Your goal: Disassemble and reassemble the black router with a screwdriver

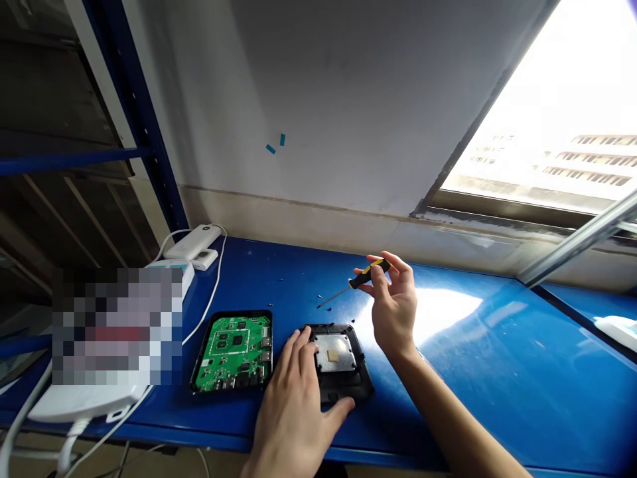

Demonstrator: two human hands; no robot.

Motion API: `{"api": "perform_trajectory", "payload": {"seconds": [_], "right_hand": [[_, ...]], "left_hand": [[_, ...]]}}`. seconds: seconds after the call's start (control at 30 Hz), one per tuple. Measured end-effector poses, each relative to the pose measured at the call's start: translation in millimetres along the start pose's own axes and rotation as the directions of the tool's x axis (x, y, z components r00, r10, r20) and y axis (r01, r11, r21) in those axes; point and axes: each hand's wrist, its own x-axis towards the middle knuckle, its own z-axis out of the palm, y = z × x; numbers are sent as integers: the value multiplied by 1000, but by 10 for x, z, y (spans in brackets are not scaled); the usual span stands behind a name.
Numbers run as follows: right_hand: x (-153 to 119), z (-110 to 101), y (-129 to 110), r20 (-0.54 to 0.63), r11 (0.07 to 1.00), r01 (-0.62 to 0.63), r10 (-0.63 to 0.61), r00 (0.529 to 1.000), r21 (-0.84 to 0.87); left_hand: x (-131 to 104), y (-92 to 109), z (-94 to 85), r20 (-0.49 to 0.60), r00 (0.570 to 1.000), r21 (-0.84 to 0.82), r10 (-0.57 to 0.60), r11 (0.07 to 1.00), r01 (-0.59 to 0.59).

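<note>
In my right hand [395, 309] is a black and yellow screwdriver [371, 273], gripped by its handle. Its thin shaft slants down to the left, with the tip close to small dark screws [320, 297] on the blue tabletop. My left hand [296, 392] lies with fingers stretched out over the left side of a black plastic cover [362, 382], its thumb at the front edge. A metal plate [343, 346] with a small tan pad sits inside this cover. Left of that hand, a green circuit board [231, 358] rests in a black case half.
A white power strip [92, 395] with cables stands at the left, partly pixelated. Behind it are small white devices [194, 242]. A blue metal post [144, 113] rises at the back left. The wall and a window [557, 133] border the blue table [472, 378].
</note>
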Motion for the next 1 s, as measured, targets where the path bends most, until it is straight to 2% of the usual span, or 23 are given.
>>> {"api": "perform_trajectory", "payload": {"seconds": [0.33,0.5,0.67,0.87,1.0], "right_hand": [[46,-44,-91,-29,999,-47,47,998,9],[33,-60,-154,-13,999,-15,15,1000,-40],[-42,-26,-178,49,998,32,-30,998,-61],[-120,9,-168,141,998,20,-11,990,-65],[-146,23,-156,214,990,94,-70,974,-106]], "left_hand": [[-28,-22,25,-5,1000,4,-2,1000,2],[-15,-46,52,-21,1000,-3,2,1000,-2],[-15,-102,110,-81,996,-14,28,999,-30],[-27,-145,161,-129,990,-11,55,998,-57],[-26,-166,193,-161,984,15,81,997,-80]]}}
